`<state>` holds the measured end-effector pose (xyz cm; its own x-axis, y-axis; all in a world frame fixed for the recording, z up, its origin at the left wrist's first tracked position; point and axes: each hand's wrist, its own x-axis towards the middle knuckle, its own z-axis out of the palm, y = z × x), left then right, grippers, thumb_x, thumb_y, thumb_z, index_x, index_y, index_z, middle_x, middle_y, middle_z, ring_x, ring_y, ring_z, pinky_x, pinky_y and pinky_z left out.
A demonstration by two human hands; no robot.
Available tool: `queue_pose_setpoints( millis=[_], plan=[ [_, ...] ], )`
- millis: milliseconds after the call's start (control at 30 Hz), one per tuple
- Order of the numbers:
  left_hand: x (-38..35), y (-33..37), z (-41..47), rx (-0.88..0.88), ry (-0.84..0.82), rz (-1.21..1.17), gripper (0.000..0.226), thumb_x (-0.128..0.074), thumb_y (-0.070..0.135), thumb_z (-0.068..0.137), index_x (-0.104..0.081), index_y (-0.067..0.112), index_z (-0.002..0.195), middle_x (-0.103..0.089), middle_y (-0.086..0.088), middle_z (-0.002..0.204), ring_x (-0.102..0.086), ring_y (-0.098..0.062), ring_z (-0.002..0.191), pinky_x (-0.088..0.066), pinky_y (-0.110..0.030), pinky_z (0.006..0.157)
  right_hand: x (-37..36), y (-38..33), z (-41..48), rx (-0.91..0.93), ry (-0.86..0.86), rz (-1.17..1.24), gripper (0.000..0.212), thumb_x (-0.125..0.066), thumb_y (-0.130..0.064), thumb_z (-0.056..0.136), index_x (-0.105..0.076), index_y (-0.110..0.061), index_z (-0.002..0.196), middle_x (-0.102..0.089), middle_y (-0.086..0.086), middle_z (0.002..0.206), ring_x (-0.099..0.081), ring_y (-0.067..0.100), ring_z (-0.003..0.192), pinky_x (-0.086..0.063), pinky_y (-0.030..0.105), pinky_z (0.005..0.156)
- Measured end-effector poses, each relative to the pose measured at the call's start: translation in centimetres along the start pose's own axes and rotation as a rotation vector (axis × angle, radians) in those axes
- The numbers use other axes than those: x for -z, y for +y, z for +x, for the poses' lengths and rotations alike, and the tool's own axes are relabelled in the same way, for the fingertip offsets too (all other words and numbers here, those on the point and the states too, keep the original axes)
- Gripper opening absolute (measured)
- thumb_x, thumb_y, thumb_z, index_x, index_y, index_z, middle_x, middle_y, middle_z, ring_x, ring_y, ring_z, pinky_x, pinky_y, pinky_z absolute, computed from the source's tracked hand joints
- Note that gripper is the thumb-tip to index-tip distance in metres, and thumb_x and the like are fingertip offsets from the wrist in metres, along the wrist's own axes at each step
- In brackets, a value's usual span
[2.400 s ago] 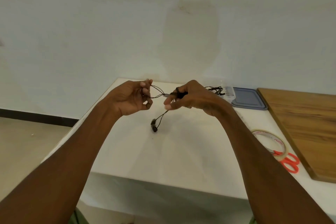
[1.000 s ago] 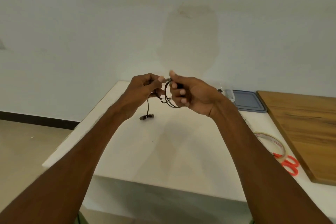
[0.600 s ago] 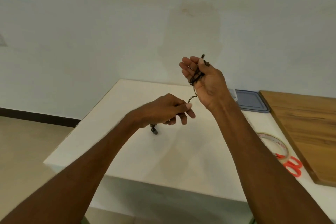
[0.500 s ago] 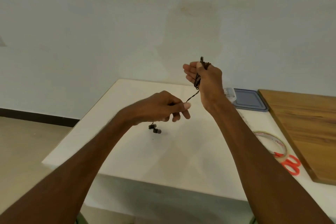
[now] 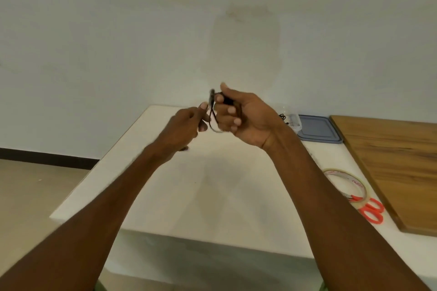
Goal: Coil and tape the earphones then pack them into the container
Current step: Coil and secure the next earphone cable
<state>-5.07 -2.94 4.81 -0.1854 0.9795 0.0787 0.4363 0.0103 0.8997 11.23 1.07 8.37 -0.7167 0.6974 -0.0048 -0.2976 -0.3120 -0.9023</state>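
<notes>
Your hands have come back together: the left hand [image 5: 188, 124], which a moment ago drew the cord down and away, now pinches it right beside the right hand [image 5: 240, 118], whose curled fingers grip the earphones [image 5: 212, 113] as a coil above the surface [image 5: 189, 184]. I judge another loop is on and little cord remains. Tape [image 5: 356, 183] and scissors [image 5: 371, 216] lie near the right side against the board [image 5: 390, 168]; the container [image 5: 294, 123] sits at the back. Your best working room is mid-surface, below the hands.

free: table [image 5: 189, 196] left, centre | blocked right: tape roll [image 5: 357, 183]; scissors [image 5: 364, 210]; wooden board [image 5: 390, 160] | far: container [image 5: 293, 123]; lid [image 5: 319, 129]
</notes>
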Motion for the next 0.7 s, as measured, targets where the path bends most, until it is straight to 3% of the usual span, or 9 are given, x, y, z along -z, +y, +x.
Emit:
queue_pose_setpoints(
  millis=[100,167,233,333,400,467,567,633,700],
  plan=[
    [-2.5,0.1,-0.7,0.059,-0.109,-0.124,0.049,-0.034,0.059,0.099,-0.066,0.023,0.089,-0.064,0.01,0.063,-0.046,-0.003,0.044,-0.037,-0.019,0.041,0.3,-0.2,0.3,0.189,0.174,0.225,0.035,-0.034,-0.026,0.106,-0.053,-0.009,0.082,-0.049,0.0,0.059,-0.045,0.011,0.048,-0.035,0.021,0.048],
    [-3.7,0.6,-1.1,0.067,-0.206,-0.146,0.042,-0.037,0.05,0.102,-0.065,0.02,0.093,-0.069,0.008,0.066,-0.053,-0.003,0.046,-0.04,-0.02,0.044,0.5,0.4,0.5,0.283,0.327,0.132,0.034,-0.034,-0.023,0.107,-0.056,-0.005,0.089,-0.059,0.005,0.069,-0.059,0.017,0.059,-0.047,0.024,0.055],
    [-4.2,1.1,-1.3,0.019,-0.257,-0.02,0.025,-0.045,0.037,0.102,-0.064,0.022,0.095,-0.073,0.009,0.07,-0.066,-0.004,0.055,-0.045,-0.019,0.053,0.5,1.3,0.8,0.354,0.499,-0.18,0.033,-0.035,-0.022,0.107,-0.057,0.0,0.096,-0.065,0.012,0.076,-0.069,0.026,0.067,-0.055,0.029,0.063],
    [-3.9,1.3,-1.5,-0.076,-0.179,0.263,0.014,-0.05,0.023,0.1,-0.061,0.023,0.092,-0.072,0.008,0.074,-0.07,-0.002,0.062,-0.049,-0.015,0.058,-0.1,2.7,1.4,0.447,0.645,-0.592,0.028,-0.039,-0.019,0.105,-0.057,0.0,0.096,-0.069,0.014,0.079,-0.072,0.029,0.073,-0.059,0.035,0.069],
    [-3.6,1.1,-1.8,-0.129,-0.086,0.437,0.015,-0.05,0.017,0.098,-0.064,0.013,0.095,-0.071,0.0,0.08,-0.07,-0.012,0.068,-0.057,-0.027,0.068,-0.3,3.6,1.7,0.541,0.668,-0.914,0.021,-0.04,-0.016,0.104,-0.055,-0.005,0.095,-0.069,0.01,0.081,-0.07,0.024,0.074,-0.058,0.035,0.068],
    [-3.2,1.1,-2.1,-0.207,0.034,0.61,0.013,-0.05,0.015,0.096,-0.06,0.009,0.09,-0.066,-0.002,0.075,-0.064,-0.022,0.07,-0.055,-0.04,0.073,-0.2,4.4,1.7,0.565,0.633,-1.327,0.018,-0.04,-0.017,0.103,-0.054,-0.006,0.098,-0.069,0.008,0.085,-0.067,0.024,0.075,-0.05,0.035,0.062],
    [-2.8,1.2,-2.5,-0.376,0.143,0.757,0.009,-0.048,0.01,0.092,-0.044,0.016,0.087,-0.043,0.009,0.062,-0.046,-0.022,0.061,-0.035,-0.033,0.062,0.3,4.9,1.5,0.374,0.608,-1.663,0.017,-0.042,-0.019,0.101,-0.052,-0.008,0.093,-0.067,0.011,0.088,-0.061,0.028,0.074,-0.035,0.03,0.058],
    [-2.4,1.1,-2.7,-0.45,0.119,0.82,0.005,-0.048,0.013,0.095,-0.044,0.014,0.095,-0.044,0.008,0.069,-0.043,-0.02,0.06,-0.029,-0.031,0.06,0.1,4.7,1.4,0.165,0.593,-1.535,0.035,-0.035,-0.035,0.103,-0.049,-0.015,0.078,-0.065,0.012,0.084,-0.06,0.029,0.074,-0.038,0.031,0.06],
    [-2.2,0.8,-2.7,-0.467,0.062,0.802,0.011,-0.05,0.015,0.097,-0.046,0.009,0.105,-0.058,0.001,0.085,-0.053,-0.02,0.067,-0.035,-0.031,0.059,-0.4,4.2,1.2,-0.03,0.553,-1.219,0.056,-0.021,-0.06,0.1,-0.05,-0.025,0.068,-0.064,0.009,0.07,-0.06,0.024,0.06,-0.047,0.033,0.06]
  ],
)
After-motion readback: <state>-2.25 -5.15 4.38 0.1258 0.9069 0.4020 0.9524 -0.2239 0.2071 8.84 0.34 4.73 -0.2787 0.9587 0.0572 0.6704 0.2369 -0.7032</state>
